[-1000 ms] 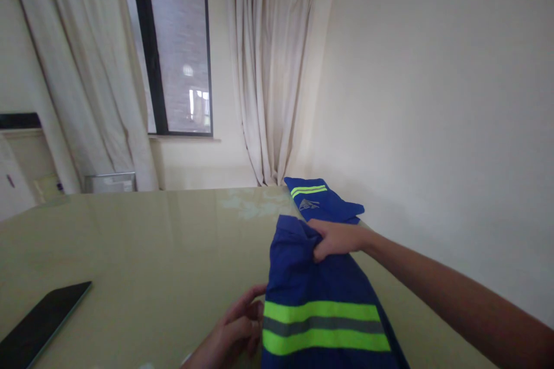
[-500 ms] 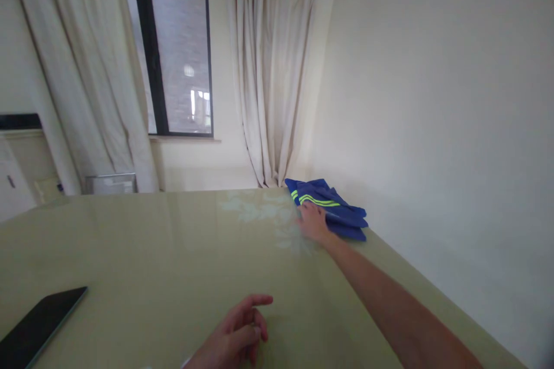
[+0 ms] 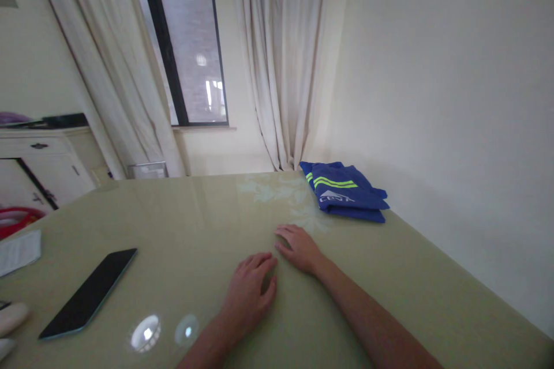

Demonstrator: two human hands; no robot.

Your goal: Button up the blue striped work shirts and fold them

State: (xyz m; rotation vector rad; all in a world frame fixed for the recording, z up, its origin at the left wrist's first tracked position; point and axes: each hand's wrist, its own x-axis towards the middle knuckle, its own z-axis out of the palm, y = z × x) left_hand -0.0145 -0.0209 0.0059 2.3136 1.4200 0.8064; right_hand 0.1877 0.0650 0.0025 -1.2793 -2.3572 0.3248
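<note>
A folded dark blue garment with yellow-green stripes and white lettering lies at the table's far right, beside the wall. My right hand rests palm down on the tabletop, nearer to me than the garment and apart from it, its thumb and fingers spread. Left of it, my left hand is palm down at the table with its thumb apart from the fingers. Nothing is held in either hand, and a small gap separates them.
On the left of the glossy table lies a black tablet. White papers and a red item are at the left edge. Curtains, a window and a white cabinet stand behind; the wall borders the right side.
My right hand has left the garment and drawn back toward me onto the table. My left hand has moved forward and turned palm down. The view has shifted left and down.
</note>
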